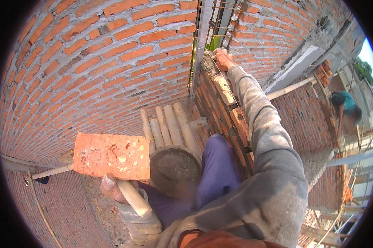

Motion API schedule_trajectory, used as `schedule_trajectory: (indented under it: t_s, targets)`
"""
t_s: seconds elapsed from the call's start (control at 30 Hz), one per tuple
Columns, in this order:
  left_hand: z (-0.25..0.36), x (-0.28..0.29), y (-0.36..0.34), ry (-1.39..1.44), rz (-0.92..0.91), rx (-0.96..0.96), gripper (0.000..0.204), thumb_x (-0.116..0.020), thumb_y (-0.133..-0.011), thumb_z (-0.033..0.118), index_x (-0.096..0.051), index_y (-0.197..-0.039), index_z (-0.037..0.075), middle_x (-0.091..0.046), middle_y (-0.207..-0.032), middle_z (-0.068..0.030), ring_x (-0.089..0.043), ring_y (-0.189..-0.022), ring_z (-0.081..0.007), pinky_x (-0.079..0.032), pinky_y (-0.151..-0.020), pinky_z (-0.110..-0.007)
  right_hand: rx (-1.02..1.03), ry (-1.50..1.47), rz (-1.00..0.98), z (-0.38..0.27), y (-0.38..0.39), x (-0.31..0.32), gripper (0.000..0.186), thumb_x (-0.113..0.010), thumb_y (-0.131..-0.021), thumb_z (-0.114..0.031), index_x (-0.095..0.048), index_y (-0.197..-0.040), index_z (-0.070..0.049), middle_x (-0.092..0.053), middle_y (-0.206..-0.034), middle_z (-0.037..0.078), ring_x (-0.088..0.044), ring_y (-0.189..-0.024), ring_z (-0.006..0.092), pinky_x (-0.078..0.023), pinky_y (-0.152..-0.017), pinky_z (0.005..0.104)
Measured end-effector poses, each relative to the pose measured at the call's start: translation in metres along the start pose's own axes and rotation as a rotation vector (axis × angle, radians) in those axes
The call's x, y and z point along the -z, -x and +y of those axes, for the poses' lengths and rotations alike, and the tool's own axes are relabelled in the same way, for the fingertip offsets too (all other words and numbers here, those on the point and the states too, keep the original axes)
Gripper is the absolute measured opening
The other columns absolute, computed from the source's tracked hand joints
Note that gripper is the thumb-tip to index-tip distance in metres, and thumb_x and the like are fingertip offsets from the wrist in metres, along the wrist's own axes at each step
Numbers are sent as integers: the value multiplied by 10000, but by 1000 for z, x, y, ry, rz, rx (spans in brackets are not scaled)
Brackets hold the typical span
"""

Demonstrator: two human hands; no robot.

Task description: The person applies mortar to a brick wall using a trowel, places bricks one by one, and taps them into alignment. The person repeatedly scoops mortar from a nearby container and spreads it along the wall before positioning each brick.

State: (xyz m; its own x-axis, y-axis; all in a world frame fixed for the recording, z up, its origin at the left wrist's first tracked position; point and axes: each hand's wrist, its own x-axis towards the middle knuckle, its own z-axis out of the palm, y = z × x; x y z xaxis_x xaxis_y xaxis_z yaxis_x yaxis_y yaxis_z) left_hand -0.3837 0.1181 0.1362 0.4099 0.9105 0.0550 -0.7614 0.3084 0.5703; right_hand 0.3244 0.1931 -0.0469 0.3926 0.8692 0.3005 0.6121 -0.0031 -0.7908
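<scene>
My left hand (pixel 112 188) holds a red brick (pixel 111 155) together with a pale wooden handle (pixel 132 198); whatever is at the handle's other end is hidden under the brick. My right hand (pixel 223 60) reaches to the far end of a low brick wall (pixel 239 124), fingers curled beside the string line (pixel 223 78) and the lumpy grey mortar (pixel 207 62); what they hold, if anything, is unclear. A round tub of grey mortar (pixel 172 165) sits beside my bent knee, at the foot of several pale poles (pixel 165 120).
Tall brick walls (pixel 112 62) rise left and right, with a rebar column (pixel 215 20) between them. A co-worker (pixel 343 105) in teal bends at a lower wall on the right, below stacked bricks (pixel 325 72). Bamboo poles (pixel 50 173) cross at lower left.
</scene>
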Motion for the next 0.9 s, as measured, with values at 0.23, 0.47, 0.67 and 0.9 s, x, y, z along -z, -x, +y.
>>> schedule_trajectory:
  t_s: [0.23,0.47,0.67,0.9]
  targets:
    - [-14,-21,-9,-35,-79,86,766,-785,-901,265,-425,-1515,-17,-613,-1351,-204,-662,-1239,-308,-605,-1057,-457,178,542,126,58,-13,6,197,-643,-983,-271,-642,-1144,-157,-582,-1031,77,-597,-948,276,-476,-777,436]
    - [-25,-26,-16,-71,-72,95,740,-771,-928,297,-435,-1506,-19,-628,-1343,-183,-665,-1239,-300,-585,-1073,-460,-158,895,-95,40,-30,-15,277,-713,-934,-346,-711,-1191,-243,-577,-1290,53,-502,-1287,308,-421,-944,579]
    - [-32,-29,-19,-80,-82,110,757,-774,-932,316,-429,-1519,-17,-625,-1368,-173,-660,-1247,-292,-574,-1079,-451,291,-345,-105,-8,-12,-2,349,-866,-758,-378,-632,-851,-137,-607,-1042,86,-556,-1032,301,-436,-800,524]
    - [-36,-29,-21,-68,-119,139,789,-777,-931,319,-412,-1548,-12,-596,-1427,-170,-622,-1307,-297,-531,-1141,-466,59,713,-46,10,-15,-14,362,-920,-686,-295,-658,-771,-61,-628,-876,99,-595,-800,260,-467,-684,453]
